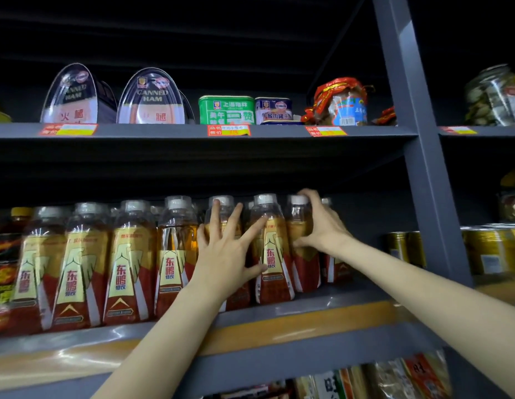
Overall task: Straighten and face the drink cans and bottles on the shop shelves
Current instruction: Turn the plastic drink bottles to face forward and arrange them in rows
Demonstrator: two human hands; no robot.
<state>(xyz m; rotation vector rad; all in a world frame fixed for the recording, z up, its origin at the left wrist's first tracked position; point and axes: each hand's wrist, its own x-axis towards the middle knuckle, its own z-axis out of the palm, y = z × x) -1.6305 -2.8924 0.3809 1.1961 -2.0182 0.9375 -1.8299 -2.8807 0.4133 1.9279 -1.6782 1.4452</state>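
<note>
Head view: middle shelf (279,321), row of amber bottles (129,263). Left hand (221,254) spread flat on one bottle; right hand (316,223) gripping rightmost bottle (300,226), label turned away. Left bottles faced; right end unfinished, gold cans (406,249) beyond untouched.

Roughly seven bottles (129,263), two hands (224,254).

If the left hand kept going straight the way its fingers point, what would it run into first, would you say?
It already touches it: the left hand lies spread on a front-row drink bottle. Pushing on would likely press that bottle back.
</note>
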